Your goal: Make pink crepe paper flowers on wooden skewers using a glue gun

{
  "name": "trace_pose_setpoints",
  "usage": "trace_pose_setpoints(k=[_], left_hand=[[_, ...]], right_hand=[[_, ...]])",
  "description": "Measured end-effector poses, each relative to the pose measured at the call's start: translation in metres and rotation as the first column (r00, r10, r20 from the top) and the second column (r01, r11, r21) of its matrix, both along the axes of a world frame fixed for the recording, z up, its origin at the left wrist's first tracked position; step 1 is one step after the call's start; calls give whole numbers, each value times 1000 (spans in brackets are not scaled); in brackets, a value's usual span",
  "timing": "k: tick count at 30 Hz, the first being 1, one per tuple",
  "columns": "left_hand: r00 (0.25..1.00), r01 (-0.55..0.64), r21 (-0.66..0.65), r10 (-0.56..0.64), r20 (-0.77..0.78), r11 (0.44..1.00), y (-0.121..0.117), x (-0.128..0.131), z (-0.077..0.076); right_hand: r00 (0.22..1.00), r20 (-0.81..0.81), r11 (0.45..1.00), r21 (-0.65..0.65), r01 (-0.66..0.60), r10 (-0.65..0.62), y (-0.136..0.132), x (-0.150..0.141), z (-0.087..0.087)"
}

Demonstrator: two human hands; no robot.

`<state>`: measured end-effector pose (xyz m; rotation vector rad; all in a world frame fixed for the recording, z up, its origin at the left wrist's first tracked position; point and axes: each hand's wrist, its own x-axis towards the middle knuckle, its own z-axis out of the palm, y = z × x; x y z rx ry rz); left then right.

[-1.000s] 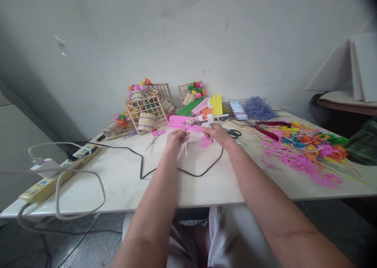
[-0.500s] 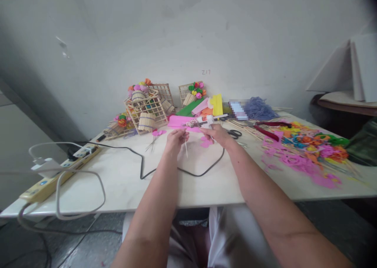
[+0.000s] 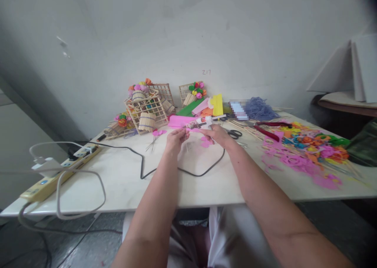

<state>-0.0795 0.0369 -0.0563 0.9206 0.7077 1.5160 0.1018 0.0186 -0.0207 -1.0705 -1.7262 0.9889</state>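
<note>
My left hand [image 3: 176, 140] is closed in a pinch on a thin pale stick [image 3: 187, 144], which points down from the fingertips toward the tabletop. Opposite it, the fingers of my right hand [image 3: 217, 135] are pinched at the right end of a pink paper strip [image 3: 193, 130]. The strip stretches between both hands, and its left end meets the left fingertips. Just behind lies a white tool with a mottled tip [image 3: 206, 121], which looks like a glue gun. Pink paper petals [image 3: 206, 141] rest below the strip. A pink sheet [image 3: 179, 121] lies farther back.
Stick lattices with paper flowers [image 3: 147, 121] stand at the back left. Black scissors [image 3: 235, 134], red-handled pliers [image 3: 269, 132] and colourful paper scraps [image 3: 312, 150] lie rightward. Blue yarn [image 3: 260, 108] is behind. A black cord [image 3: 191, 174] runs from the power strip [image 3: 59, 175].
The pale stick has shifted in my left fingers, its lower end now higher and shorter in view. Both hands stay in nearly the same place.
</note>
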Motion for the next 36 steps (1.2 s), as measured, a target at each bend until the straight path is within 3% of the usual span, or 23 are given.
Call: trace_pose_setpoints(k=[36], left_hand=[[999,-35,19,35,24,999,2,1,0]], right_hand=[[998,-8,998,-12,68,-68,5,2,-2]])
